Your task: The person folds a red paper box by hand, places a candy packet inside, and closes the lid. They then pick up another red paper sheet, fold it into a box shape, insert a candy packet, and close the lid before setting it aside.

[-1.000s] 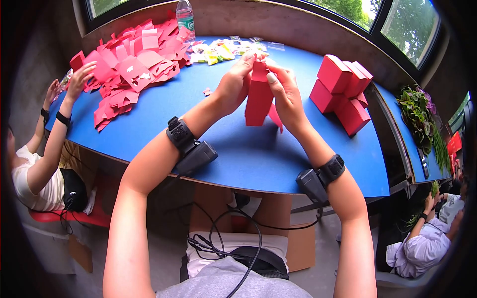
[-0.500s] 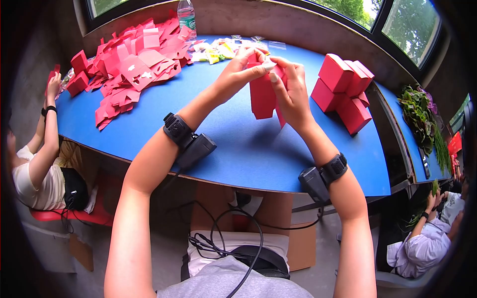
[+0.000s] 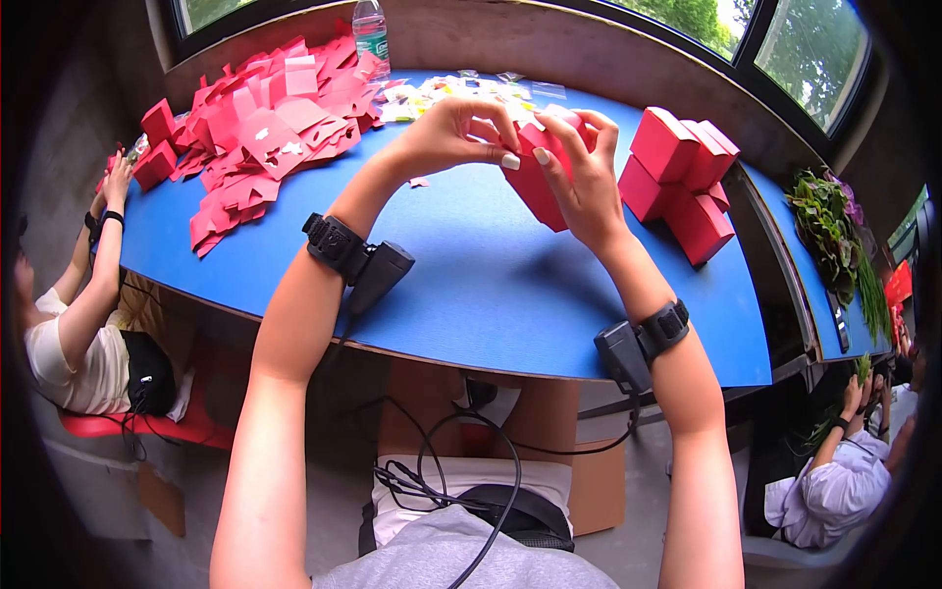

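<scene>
A small red paper box [image 3: 538, 193] is held tilted above the blue table. My right hand [image 3: 589, 182] grips it from the right, with the thumb on its near side and the fingers over its top. My left hand [image 3: 453, 135] is curled, its thumb and forefinger pinched at the box's upper left edge. Those fingertips partly hide the edge. Right of my hands, several finished-looking red boxes [image 3: 677, 172] sit stacked together on the table.
A large heap of flat red card pieces [image 3: 265, 128] covers the blue table's [image 3: 442, 275] left side. Behind my hands lie small colourful packets [image 3: 412, 101] and a plastic bottle [image 3: 371, 44]. A small red scrap [image 3: 420, 183] lies left of the box. Co-workers sit at both sides.
The box has tilted and turned in my right hand. My left fingers have shifted down to its left edge, and the white bit seen between my fingertips no longer shows.
</scene>
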A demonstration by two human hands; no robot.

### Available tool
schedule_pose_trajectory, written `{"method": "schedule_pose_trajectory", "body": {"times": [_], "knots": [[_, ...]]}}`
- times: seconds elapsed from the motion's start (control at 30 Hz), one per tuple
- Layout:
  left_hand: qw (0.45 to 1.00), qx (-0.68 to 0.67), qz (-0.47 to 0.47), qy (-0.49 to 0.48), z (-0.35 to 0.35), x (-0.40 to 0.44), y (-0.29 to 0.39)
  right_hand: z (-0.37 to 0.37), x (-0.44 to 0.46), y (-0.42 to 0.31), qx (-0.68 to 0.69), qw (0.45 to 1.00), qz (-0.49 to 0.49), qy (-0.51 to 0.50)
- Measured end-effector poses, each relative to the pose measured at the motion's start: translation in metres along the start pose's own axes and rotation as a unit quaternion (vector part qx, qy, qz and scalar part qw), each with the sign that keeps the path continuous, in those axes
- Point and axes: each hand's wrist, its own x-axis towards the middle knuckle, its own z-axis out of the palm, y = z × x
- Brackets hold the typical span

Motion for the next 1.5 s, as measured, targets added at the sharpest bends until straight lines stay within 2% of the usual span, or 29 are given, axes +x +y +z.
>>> {"method": "schedule_pose_trajectory", "body": {"times": [0.13, 0.2, 0.23, 0.27, 0.33, 0.37, 0.43, 0.47, 0.53, 0.67, 0.73, 0.9, 1.03, 1.1, 1.13, 1.2, 1.27, 1.33, 1.37, 1.4, 1.43, 1.5], "knots": [[0.995, 0.064, 0.072, -0.020, 0.002, 0.000, 0.004, 0.002, 0.000, 0.008, -0.009, 1.000, -0.004, 0.003], [0.990, 0.134, 0.048, -0.004, 0.006, -0.002, 0.005, 0.000, -0.001, 0.005, 0.051, 0.997, 0.056, -0.005], [0.986, 0.164, 0.032, -0.007, 0.005, -0.001, 0.000, 0.000, -0.001, 0.006, 0.034, 0.999, 0.042, -0.005], [0.986, 0.163, 0.032, -0.005, 0.005, -0.001, -0.005, 0.000, -0.001, 0.005, 0.034, 0.999, 0.041, -0.006], [0.996, 0.061, -0.062, -0.001, 0.007, 0.002, -0.008, 0.001, -0.001, 0.003, 0.027, 0.999, 0.034, 0.014], [0.996, 0.061, -0.062, 0.000, 0.007, 0.002, -0.010, 0.002, -0.001, 0.004, 0.027, 0.999, 0.033, 0.013], [0.993, 0.111, 0.011, 0.025, 0.007, 0.002, -0.005, 0.003, -0.001, 0.007, 0.029, 0.999, 0.033, 0.011], [0.993, 0.111, 0.011, 0.025, 0.008, 0.002, -0.004, 0.003, -0.001, 0.007, 0.029, 0.999, 0.033, 0.011], [0.978, 0.154, 0.090, 0.110, 0.010, 0.003, -0.003, 0.003, -0.001, 0.009, 0.074, 0.994, 0.075, -0.025], [0.974, 0.145, 0.088, 0.152, 0.013, 0.005, -0.004, 0.006, -0.002, 0.012, 0.078, 0.995, 0.049, -0.038], [0.976, 0.137, 0.080, 0.152, 0.012, 0.006, -0.010, 0.007, -0.002, 0.011, 0.128, 0.989, 0.059, -0.041], [0.988, 0.030, 0.060, 0.140, 0.011, 0.009, -0.016, 0.008, -0.002, 0.009, 0.144, 0.987, 0.064, -0.040], [0.988, 0.047, 0.059, 0.136, 0.011, 0.009, -0.016, 0.008, -0.003, 0.012, 0.153, 0.985, 0.058, -0.059], [0.976, 0.086, 0.120, 0.162, 0.011, 0.009, -0.018, 0.009, -0.006, 0.012, 0.158, 0.982, 0.076, -0.077], [0.977, 0.085, 0.118, 0.158, 0.012, 0.009, -0.019, 0.010, -0.007, 0.010, 0.164, 0.978, 0.089, -0.098], [0.986, -0.005, 0.064, 0.154, 0.013, 0.008, -0.018, 0.009, -0.006, 0.007, 0.183, 0.972, 0.109, -0.097], [0.987, -0.014, 0.043, 0.156, 0.012, 0.007, -0.017, 0.008, -0.006, 0.003, 0.121, 0.982, 0.100, -0.101], [0.990, -0.050, -0.044, 0.128, 0.011, 0.007, -0.014, 0.008, -0.005, 0.000, 0.148, 0.975, 0.129, -0.105], [0.990, -0.050, -0.044, 0.127, 0.013, 0.006, -0.014, 0.009, -0.006, 0.002, 0.136, 0.983, 0.089, -0.088], [0.988, 0.005, -0.031, 0.149, 0.018, 0.005, -0.010, 0.010, -0.006, 0.003, 0.123, 0.989, 0.048, -0.070], [0.983, 0.060, -0.017, 0.172, 0.022, 0.004, -0.007, 0.010, -0.006, 0.003, 0.123, 0.989, 0.049, -0.069], [0.986, 0.033, -0.001, 0.164, 0.025, 0.005, -0.005, 0.010, -0.006, 0.004, 0.080, 0.996, -0.014, -0.049]]}}
